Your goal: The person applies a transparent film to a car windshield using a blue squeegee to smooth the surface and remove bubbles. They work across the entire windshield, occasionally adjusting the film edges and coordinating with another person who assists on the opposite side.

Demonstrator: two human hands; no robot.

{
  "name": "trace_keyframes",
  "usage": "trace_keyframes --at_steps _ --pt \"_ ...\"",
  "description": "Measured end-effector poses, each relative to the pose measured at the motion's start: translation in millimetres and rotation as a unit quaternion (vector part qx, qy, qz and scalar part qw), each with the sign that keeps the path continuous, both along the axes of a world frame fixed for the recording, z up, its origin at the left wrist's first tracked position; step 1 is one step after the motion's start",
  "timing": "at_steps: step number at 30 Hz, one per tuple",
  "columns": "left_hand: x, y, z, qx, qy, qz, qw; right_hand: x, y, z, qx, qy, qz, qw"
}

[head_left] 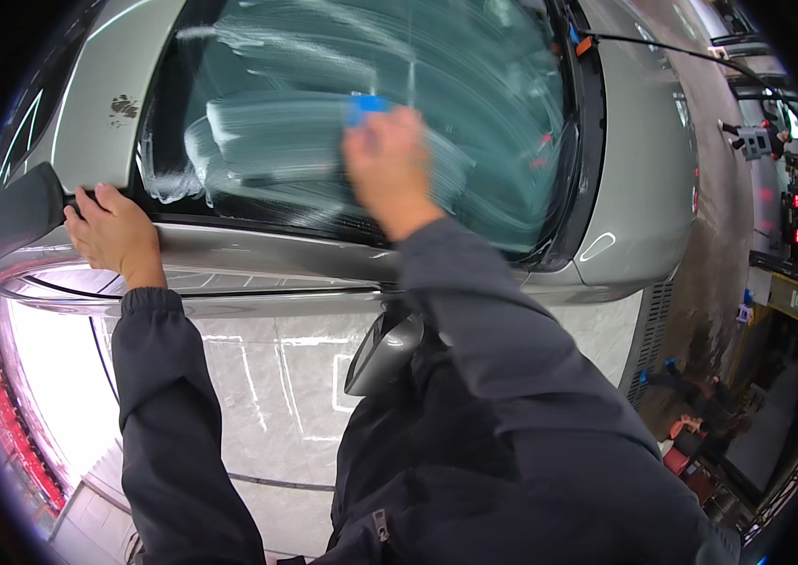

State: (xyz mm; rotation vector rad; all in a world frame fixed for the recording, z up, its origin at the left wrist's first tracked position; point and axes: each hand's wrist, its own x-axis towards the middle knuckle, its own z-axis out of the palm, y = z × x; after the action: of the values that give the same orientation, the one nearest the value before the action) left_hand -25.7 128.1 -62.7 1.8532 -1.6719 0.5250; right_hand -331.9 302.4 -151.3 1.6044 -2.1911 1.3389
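Note:
My right hand [390, 165] is slightly blurred, its fingers closed round a small blue pad [366, 108]. The pad is against the car windshield [503, 141], whose glass carries white, streaky, soapy-looking smears [272, 132]. My left hand [116, 231] lies with fingers spread on the silver car body, where the roof [107, 85] meets the windshield pillar [258, 243]. Nothing shows in that hand. Below my right forearm is the side mirror [388, 353], partly behind my dark sleeve.
Right of the glass lies the silver hood [639, 179], with a black hose [682, 52] and an orange piece [586, 44] above it. A floor grate [653, 330] runs beside the pale tiles [272, 377]. Chairs [682, 452] and shelving stand farther right. A person [762, 141] is in the distance.

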Motion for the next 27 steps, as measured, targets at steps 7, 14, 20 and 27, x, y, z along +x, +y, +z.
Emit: trace_keyframes --at_steps 7,14,20,27 --pt "13.5 -6.6 -3.6 0.014 0.017 -0.003 1.0 -146.2 151.6 -68.2 0.221 -0.147 -0.319 0.91" --pt "6.8 -3.6 3.2 0.025 0.014 -0.005 1.0 76.9 -78.1 52.1 -0.001 0.081 0.027 0.996" --pt "6.8 -1.7 2.5 0.004 0.024 -0.02 1.0 139.7 -89.5 97.5 0.04 -0.01 0.106 0.994" --pt "46.1 -32.2 -11.0 0.014 -0.07 -0.047 0.996 -61.9 66.5 -13.4 0.167 -0.013 -0.125 0.978"
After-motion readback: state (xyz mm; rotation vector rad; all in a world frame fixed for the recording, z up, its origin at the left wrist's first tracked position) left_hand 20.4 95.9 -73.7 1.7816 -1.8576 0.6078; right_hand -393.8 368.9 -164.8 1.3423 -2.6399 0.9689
